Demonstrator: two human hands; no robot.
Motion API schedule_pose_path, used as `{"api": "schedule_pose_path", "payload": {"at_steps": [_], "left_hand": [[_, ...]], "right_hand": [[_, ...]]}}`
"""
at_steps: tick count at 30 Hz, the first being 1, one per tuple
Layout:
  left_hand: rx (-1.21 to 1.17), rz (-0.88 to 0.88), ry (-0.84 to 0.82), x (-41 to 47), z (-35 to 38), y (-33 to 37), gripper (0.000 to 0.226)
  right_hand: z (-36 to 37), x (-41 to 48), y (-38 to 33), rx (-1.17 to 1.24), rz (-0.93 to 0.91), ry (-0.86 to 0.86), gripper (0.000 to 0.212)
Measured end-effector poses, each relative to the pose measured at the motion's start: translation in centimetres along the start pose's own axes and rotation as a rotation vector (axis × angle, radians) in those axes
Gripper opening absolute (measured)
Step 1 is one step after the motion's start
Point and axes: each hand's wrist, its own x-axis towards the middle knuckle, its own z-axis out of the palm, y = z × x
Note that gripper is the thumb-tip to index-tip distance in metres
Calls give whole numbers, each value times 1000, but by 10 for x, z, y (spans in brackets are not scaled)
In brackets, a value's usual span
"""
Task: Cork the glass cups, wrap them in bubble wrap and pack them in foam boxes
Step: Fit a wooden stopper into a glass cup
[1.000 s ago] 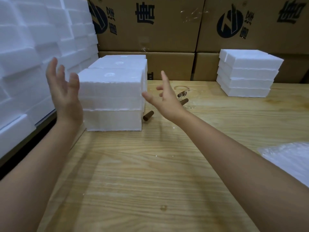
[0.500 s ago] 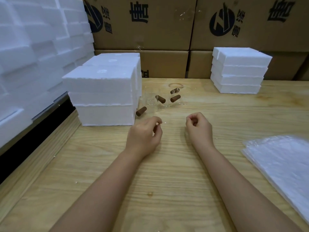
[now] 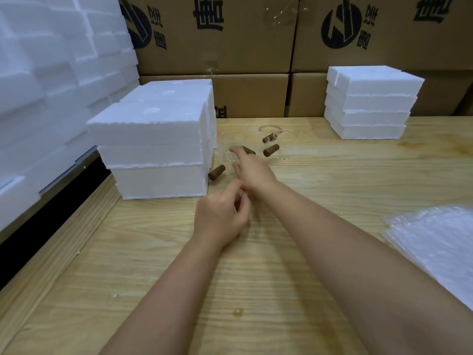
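Well, the glass cups are barely readable: clear glass, just right of the foam boxes, with corks among them. Right hand is released, fingers stretched over them; contact unclear. Left hand is curled, contents can't tell. Bubble wrap is cropped at the right edge, well apart from the boxes. Wooden table, cartons behind.

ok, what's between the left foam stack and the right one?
Head view: four brown corks and faint clear glass cups on the table; the right hand reaches among them.
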Motion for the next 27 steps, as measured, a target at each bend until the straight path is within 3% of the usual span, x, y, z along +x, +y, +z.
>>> {"api": "schedule_pose_path", "payload": {"at_steps": [4,9,12,15,21,24,27], "left_hand": [[-2,-38,-4,1,0,1,14],[-12,-27,-11,1,0,1,16],[-7,-40,-4,0,1,-1,11],[-16,-34,4,1,2,-1,20],[-5,-25,13,0,2,-1,13],[-21,-37,38,-1,1,-1,14],[-50,-73,59,-1,-1,1,13]], "right_hand": [[6,6,-1,13,1,65,43],[8,10,0,-19,41,-11,48],[10,8,1,-2,75,47,51],[14,2,1,-48,102,140,54],[12,-5,2,84,90,207,46],[6,-12,2,241,90,288,49],[-8,-26,2,671,227,306,66]]}}
